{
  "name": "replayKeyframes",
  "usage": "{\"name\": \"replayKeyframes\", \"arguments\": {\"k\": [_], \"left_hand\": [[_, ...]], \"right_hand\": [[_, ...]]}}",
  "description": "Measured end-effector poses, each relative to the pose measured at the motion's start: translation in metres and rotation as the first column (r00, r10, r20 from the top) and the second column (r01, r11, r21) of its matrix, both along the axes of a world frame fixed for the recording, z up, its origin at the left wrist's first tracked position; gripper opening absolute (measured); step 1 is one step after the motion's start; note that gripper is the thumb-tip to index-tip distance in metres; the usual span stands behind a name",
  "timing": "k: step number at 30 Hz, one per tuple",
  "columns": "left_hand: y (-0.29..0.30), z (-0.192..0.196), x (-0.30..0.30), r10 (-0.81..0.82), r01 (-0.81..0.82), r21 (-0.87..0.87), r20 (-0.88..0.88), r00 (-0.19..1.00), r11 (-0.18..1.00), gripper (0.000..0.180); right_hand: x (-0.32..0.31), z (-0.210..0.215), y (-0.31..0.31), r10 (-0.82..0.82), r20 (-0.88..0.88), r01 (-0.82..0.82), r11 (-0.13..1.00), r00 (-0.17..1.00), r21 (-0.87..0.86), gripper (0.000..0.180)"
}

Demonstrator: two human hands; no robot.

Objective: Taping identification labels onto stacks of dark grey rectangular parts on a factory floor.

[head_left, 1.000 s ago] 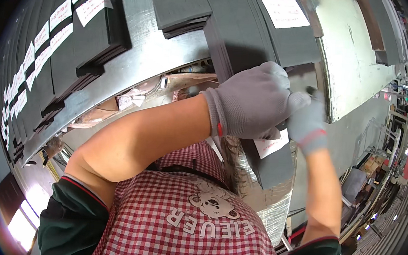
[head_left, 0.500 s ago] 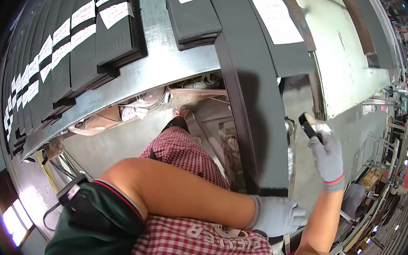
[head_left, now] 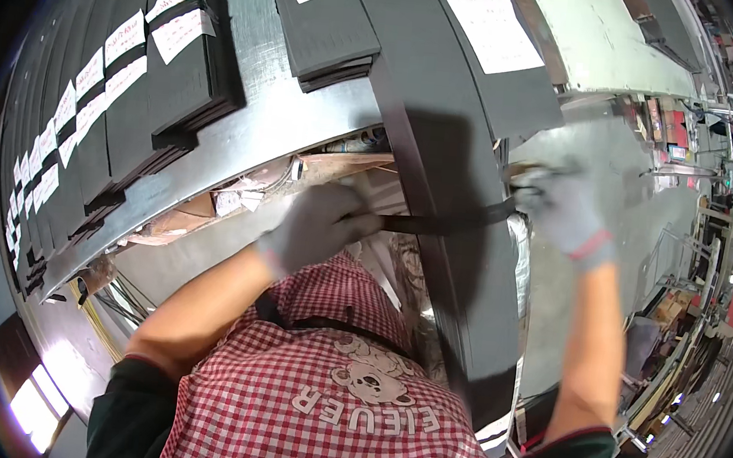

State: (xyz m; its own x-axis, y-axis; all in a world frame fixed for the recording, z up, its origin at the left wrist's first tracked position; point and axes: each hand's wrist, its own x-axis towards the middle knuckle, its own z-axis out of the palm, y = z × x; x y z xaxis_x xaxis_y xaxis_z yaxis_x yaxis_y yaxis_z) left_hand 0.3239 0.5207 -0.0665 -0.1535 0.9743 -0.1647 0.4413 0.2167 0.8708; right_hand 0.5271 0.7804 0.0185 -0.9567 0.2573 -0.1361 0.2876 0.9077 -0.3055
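A stack of long dark grey boards (head_left: 484, 265) runs lengthwise in front of me, with a brown side face on its left. A black strip of tape (head_left: 450, 222) stretches across the stack between my hands. My gloved left hand (head_left: 323, 225) is closed on the tape's left end, out past the stack's left side. My gloved right hand (head_left: 560, 207), blurred by motion, is closed at the other end, just past the right edge. By its fingers is a smeared, tan-edged object, perhaps the tape roll. On the stack lies a grey board bearing a white paper sheet (head_left: 491, 29).
Bundles of dark boards (head_left: 184, 73) with black bands and white labels line the metal table (head_left: 255, 101) at left. Another bundle (head_left: 327, 29) lies beside the stack. Beneath the table are boxes and scraps. A pale panel (head_left: 610, 41) stands at the far right.
My left hand has swung from the stack's right side to its left, and the black strip now spans the stack. My right hand has shifted slightly left and up.
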Motion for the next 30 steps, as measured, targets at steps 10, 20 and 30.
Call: {"name": "replayKeyframes", "arguments": {"k": [10, 20, 30], "left_hand": [[0.041, -0.067, 0.008, 0.153, -0.05, -0.162, 0.72, 0.677, 0.985, 0.027], [0.075, 0.131, -0.016, -0.382, 0.376, 0.107, 0.042, 0.923, 0.921, 0.017], [0.113, 0.063, 0.003, -0.227, 0.438, 0.521, -0.421, 0.878, 0.732, 0.026]], "right_hand": [[-0.044, 0.008, -0.129, -0.193, -0.142, 0.195, 0.981, 0.971, -0.003, 0.07], [-0.034, -0.02, -0.139, -0.703, -0.373, 0.256, 0.616, 0.606, -0.745, 0.042], [0.001, 0.079, -0.05, -0.177, -0.096, 0.146, 0.952, 0.979, -0.271, 0.023]]}}
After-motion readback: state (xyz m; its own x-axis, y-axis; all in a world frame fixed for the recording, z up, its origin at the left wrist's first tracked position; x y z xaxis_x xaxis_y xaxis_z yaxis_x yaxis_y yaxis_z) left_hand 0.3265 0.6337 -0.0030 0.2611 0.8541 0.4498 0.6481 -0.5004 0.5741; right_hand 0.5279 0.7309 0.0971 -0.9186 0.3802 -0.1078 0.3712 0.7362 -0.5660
